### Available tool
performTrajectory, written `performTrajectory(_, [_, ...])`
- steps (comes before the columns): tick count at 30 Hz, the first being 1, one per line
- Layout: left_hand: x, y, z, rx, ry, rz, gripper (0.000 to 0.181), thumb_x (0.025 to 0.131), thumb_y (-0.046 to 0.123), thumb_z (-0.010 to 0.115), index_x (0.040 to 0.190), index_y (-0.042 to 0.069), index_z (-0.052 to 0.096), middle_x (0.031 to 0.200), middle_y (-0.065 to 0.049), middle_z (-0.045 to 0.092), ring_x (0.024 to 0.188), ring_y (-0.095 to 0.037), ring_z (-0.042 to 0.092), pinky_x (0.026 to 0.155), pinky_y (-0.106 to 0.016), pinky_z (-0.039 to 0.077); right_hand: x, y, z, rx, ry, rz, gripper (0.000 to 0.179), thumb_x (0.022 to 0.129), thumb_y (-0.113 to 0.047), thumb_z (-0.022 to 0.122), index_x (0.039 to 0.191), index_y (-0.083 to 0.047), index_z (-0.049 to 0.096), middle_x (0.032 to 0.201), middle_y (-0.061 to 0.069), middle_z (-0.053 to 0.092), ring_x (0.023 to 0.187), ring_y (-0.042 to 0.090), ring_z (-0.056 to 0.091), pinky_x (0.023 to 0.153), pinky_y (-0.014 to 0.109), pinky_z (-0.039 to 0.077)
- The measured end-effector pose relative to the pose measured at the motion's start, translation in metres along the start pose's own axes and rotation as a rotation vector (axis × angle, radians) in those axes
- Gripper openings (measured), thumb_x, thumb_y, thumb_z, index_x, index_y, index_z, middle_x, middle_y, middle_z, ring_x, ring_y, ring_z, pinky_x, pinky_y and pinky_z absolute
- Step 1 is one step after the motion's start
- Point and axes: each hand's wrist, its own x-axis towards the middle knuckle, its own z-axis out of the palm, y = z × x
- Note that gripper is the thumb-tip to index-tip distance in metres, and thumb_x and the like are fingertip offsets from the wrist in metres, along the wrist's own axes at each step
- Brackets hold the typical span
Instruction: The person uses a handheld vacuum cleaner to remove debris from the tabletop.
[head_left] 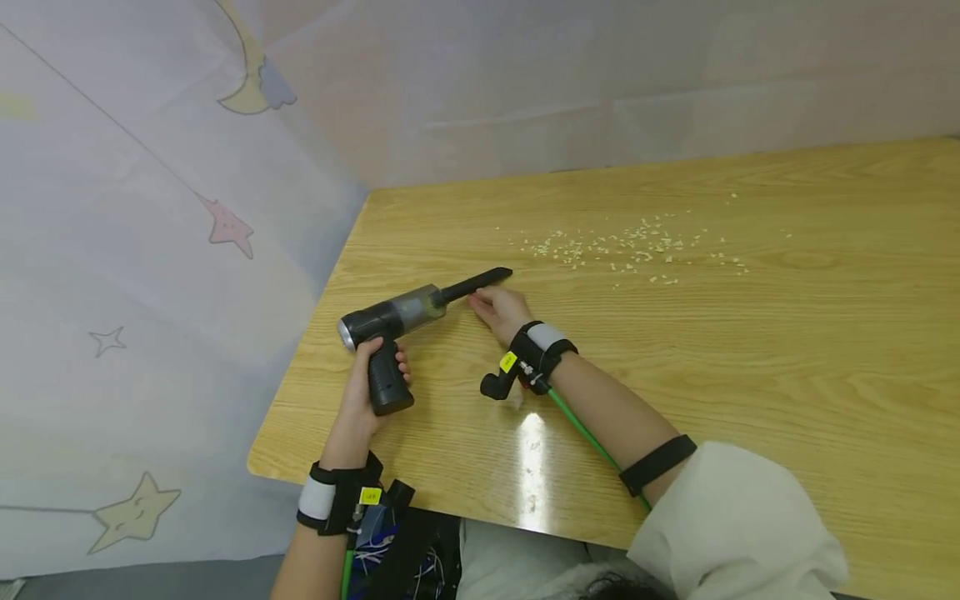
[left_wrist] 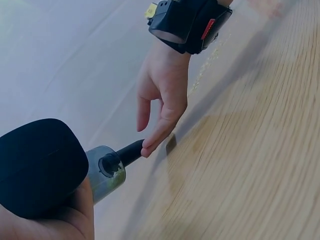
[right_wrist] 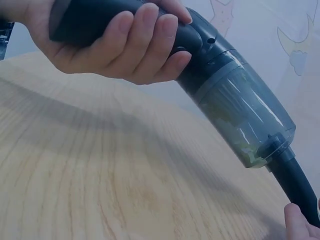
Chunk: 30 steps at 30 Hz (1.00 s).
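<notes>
A black handheld vacuum cleaner [head_left: 416, 310] with a clear dust cup [right_wrist: 245, 117] is held above the table. My left hand [head_left: 367, 383] grips its handle, fingers wrapped round it, as the right wrist view shows. Pale green bits lie inside the cup. From the cup a long black nozzle [head_left: 474, 284] points right, toward scattered pale bits [head_left: 637, 246] on the tabletop. My right hand [head_left: 501, 312] is at the nozzle with its fingers fairly straight, fingertips touching its side. In the left wrist view the right thumb [left_wrist: 143, 117] stands apart from the fingers.
The wooden table [head_left: 750, 358] ends at a left edge beside a printed cloth backdrop [head_left: 165, 350] and reaches a wall cloth behind. Green cables [head_left: 577, 425] run from the wrist straps along the forearms. Wires hang below the front edge.
</notes>
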Motion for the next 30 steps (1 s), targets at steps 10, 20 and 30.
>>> performTrajectory(10, [-0.002,0.007,-0.005,-0.006,0.015,0.002,0.029,0.101,0.037,0.037,0.108,0.012,0.049,0.076,0.004,0.057,0.063,-0.006,0.055,0.058,-0.018,0.049,0.001,0.007,0.007,-0.015,-0.081,-0.024,0.053,0.096,0.007,0.04,0.147,0.004,0.024,0.151,0.017,0.032,0.139,0.026,0.037,0.113,0.025,0.035])
performTrajectory(20, [0.007,0.006,0.0,-0.006,0.024,0.007,0.027,0.101,0.037,0.038,0.108,0.012,0.046,0.076,0.004,0.056,0.063,-0.006,0.055,0.059,-0.018,0.048,0.003,0.003,0.006,-0.03,-0.102,-0.044,0.055,0.098,0.004,0.038,0.149,0.002,0.019,0.152,0.016,0.029,0.14,0.024,0.034,0.114,0.024,0.033])
performTrajectory(30, [0.017,0.005,0.007,0.027,0.009,0.017,0.027,0.101,0.038,0.038,0.107,0.012,0.044,0.076,0.004,0.054,0.063,-0.006,0.053,0.058,-0.018,0.048,0.004,0.001,0.006,-0.065,-0.119,-0.094,0.062,0.097,0.006,0.037,0.152,-0.002,0.01,0.156,0.017,0.02,0.143,0.024,0.03,0.116,0.026,0.029])
